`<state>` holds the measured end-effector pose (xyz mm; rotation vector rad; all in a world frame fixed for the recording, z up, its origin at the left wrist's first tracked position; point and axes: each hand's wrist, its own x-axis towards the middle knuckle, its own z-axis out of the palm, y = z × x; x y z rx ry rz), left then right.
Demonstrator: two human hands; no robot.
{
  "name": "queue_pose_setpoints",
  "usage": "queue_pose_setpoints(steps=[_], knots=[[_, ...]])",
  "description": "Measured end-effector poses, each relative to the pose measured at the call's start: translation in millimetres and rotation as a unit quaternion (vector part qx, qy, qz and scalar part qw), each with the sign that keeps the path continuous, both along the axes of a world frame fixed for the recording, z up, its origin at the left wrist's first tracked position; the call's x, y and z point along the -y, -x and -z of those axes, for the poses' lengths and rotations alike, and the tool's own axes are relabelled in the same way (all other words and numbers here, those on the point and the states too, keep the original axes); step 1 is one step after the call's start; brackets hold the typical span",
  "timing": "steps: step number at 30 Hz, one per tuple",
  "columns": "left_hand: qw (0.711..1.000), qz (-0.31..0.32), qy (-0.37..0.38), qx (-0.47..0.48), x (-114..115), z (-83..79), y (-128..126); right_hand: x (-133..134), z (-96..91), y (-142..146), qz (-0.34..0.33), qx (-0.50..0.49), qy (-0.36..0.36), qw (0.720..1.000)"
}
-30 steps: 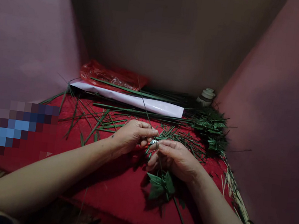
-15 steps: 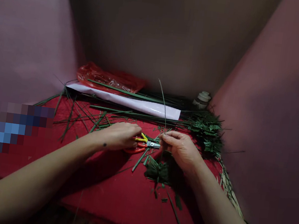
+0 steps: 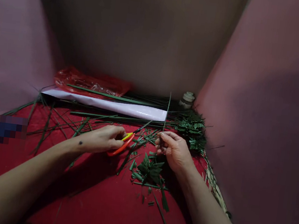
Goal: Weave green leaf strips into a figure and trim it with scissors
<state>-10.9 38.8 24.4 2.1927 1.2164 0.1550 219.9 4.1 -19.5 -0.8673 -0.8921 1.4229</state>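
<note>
My left hand (image 3: 107, 137) is closed around the yellow and red handles of a pair of scissors (image 3: 126, 143), whose blades point away to the upper right. To the right, my right hand (image 3: 176, 150) pinches a thin stem (image 3: 168, 109) that stands up above the fingers. Below those fingers a star-shaped piece of folded green leaf (image 3: 150, 169) appears to hang from the stem. A gap separates the scissors from the stem. Short green leaf clippings (image 3: 137, 176) lie around and under the star.
A red cloth (image 3: 85, 199) covers the work surface. Toward the back lie a white wrapped strip (image 3: 106, 105), a red plastic bag (image 3: 93, 80) and long green leaf strips. A bunch of finished-looking leaf stars (image 3: 194, 129) and a small bottle (image 3: 187, 99) are at the back right.
My left hand has drawn the scissors left, away from my right hand, and their blades have swung upward. The leaf star has turned, showing its points. The view has shifted to the right.
</note>
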Motion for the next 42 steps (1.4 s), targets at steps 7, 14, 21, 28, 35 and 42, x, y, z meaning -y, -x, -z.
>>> queue_pose_setpoints(steps=[7,14,21,28,35,42], knots=[[0.986,-0.005,0.094,0.136,26,6.3,-28,-1,-0.3,5,0.048,0.015,-0.022,0.999],[0.997,0.053,-0.055,-0.003,38,16.2,-30,1,-1.6,11,0.069,-0.006,-0.047,0.997],[0.991,0.072,-0.102,-0.045,39,21.8,-34,1,-0.8,17,0.058,-0.071,-0.06,0.994],[0.987,0.058,-0.109,-0.101,38,27.1,-39,2,0.7,19,0.075,-0.083,-0.025,0.993],[0.985,0.059,-0.093,-0.13,40,22.7,-41,3,-3.2,21,0.074,-0.109,-0.012,0.991],[0.989,0.044,-0.074,-0.119,38,23.5,-43,4,-3.5,23,0.069,-0.109,-0.01,0.992]])
